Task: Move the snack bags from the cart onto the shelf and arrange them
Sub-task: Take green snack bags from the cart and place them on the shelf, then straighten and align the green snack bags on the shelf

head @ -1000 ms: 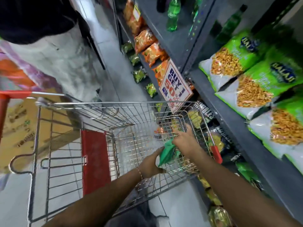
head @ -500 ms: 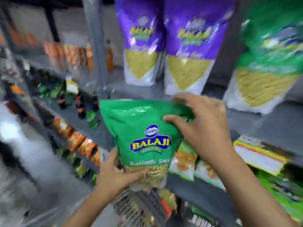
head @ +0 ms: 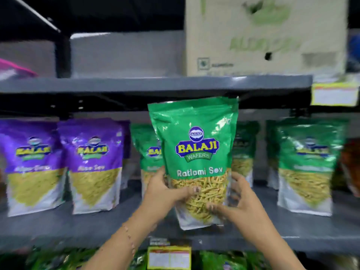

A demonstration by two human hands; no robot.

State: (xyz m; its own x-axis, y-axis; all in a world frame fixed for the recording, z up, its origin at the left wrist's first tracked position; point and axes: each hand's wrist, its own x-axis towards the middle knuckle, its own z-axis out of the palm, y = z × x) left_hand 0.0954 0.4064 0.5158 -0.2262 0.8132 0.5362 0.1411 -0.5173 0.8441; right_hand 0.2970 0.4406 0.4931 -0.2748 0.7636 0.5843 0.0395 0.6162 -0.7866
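A green Balaji Ratlami Sev bag (head: 196, 152) stands upright at the front of the grey shelf (head: 58, 227), its bottom edge seeming to rest on the shelf board. The left hand (head: 165, 191) grips its lower left side, thumb across the clear window; the right hand (head: 239, 199) cups the lower right, fingers curled round the edge. More green bags (head: 305, 164) stand behind and to the right, purple Balaji bags (head: 91, 164) to the left, and a cardboard box (head: 265, 36) sits on the shelf above.

Cardboard box (head: 265, 36) on top shelf; yellow price tags (head: 169, 258) on edges.
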